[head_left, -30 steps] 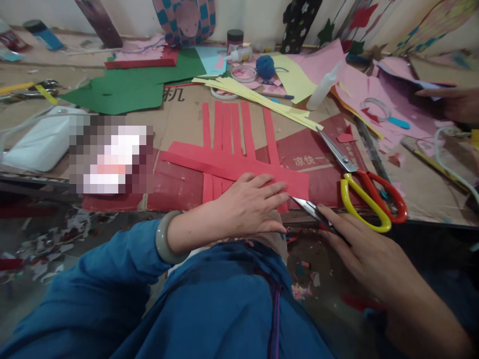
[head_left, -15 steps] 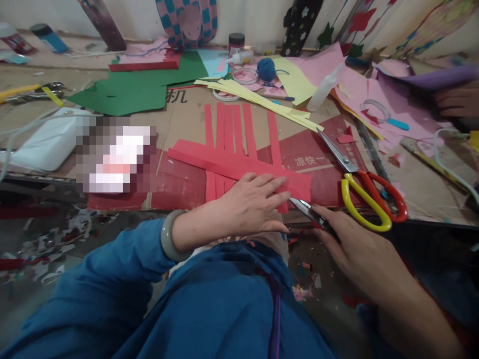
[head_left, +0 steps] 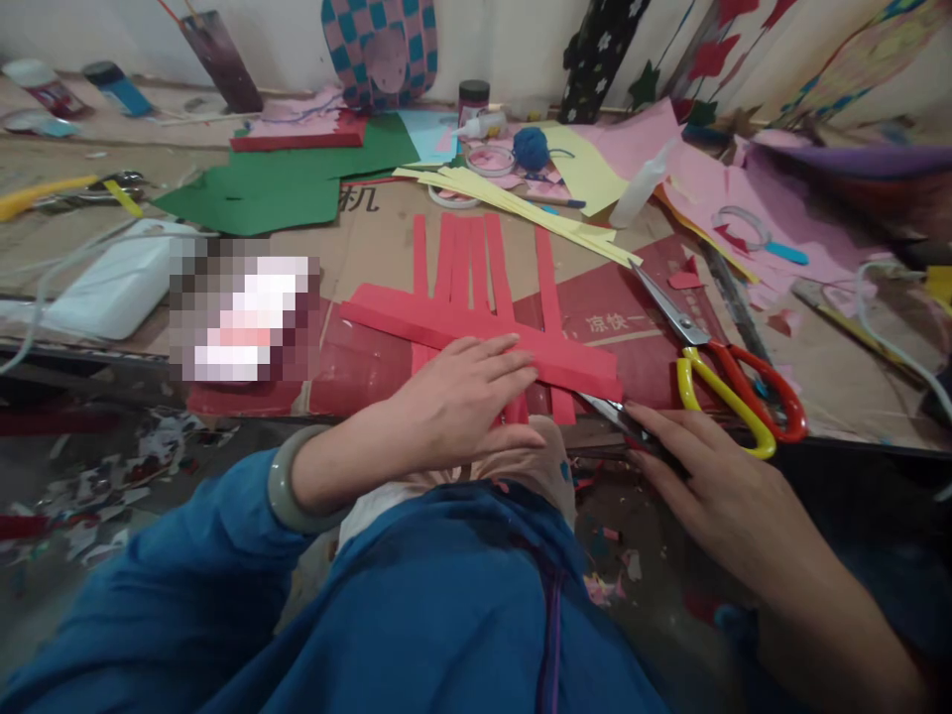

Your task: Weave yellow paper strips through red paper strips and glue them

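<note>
Several narrow red paper strips [head_left: 476, 263] run upward across the cardboard, with a wider red strip [head_left: 483, 342] laid crosswise over them. My left hand [head_left: 453, 402] rests flat on these strips, fingers slightly apart, a pale stone bangle [head_left: 287, 491] on its wrist. My right hand [head_left: 714, 486] grips small metal scissors [head_left: 606, 412] at the crosswise strip's right end; their handles are hidden in my fingers. Large scissors [head_left: 718, 382] with red and yellow handles lie just beyond my right hand.
A cardboard work surface [head_left: 387, 228] holds green paper [head_left: 249, 188], yellow strips [head_left: 521, 203], pink sheets [head_left: 714, 193] and a white glue bottle [head_left: 644, 183]. A pixelated object [head_left: 245, 317] stands left of the strips. Paper scraps litter the floor [head_left: 126, 486] below the table edge.
My left hand has slid left along the crosswise strip, and the strips have shifted slightly. The other person's hand at the upper right has gone from view, leaving a purple sheet there.
</note>
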A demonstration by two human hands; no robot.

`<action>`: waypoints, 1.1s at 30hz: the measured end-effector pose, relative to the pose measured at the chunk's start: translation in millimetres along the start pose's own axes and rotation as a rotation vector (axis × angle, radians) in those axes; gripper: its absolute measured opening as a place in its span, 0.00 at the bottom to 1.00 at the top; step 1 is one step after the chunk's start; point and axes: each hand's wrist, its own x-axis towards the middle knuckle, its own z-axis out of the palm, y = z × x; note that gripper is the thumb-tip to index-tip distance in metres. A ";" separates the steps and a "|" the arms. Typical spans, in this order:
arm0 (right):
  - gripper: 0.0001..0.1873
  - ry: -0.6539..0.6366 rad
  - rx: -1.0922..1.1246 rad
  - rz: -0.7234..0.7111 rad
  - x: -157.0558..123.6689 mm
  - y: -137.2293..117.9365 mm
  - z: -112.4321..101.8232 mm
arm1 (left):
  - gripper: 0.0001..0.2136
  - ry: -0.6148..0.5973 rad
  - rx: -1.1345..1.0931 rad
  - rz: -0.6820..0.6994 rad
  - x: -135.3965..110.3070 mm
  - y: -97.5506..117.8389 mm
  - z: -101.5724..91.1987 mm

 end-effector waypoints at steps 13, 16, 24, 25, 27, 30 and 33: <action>0.19 0.027 -0.003 -0.054 1.3 -3.8 3.3 | 0.27 0.093 0.072 0.002 -12.8 -14.2 18.2; 0.19 0.035 -0.011 -0.065 0.4 -2.2 3.8 | 0.26 0.112 0.079 0.010 -13.7 -14.1 18.0; 0.18 0.031 -0.022 -0.070 -2.0 0.1 6.4 | 0.27 0.131 0.071 0.010 -14.5 -13.4 19.9; 0.18 0.034 -0.029 -0.069 -1.2 -0.6 6.4 | 0.27 0.132 0.070 0.010 -14.5 -13.3 20.1; 0.17 0.037 -0.038 -0.070 0.0 -1.6 5.7 | 0.27 0.140 0.071 0.008 -14.6 -13.1 20.3; 0.18 0.034 -0.026 -0.081 -0.5 -1.7 3.7 | 0.26 0.145 0.079 0.003 -14.5 -12.6 19.8; 0.17 0.036 -0.018 -0.083 -0.6 -1.4 2.2 | 0.26 0.119 0.082 0.002 -13.8 -12.0 18.4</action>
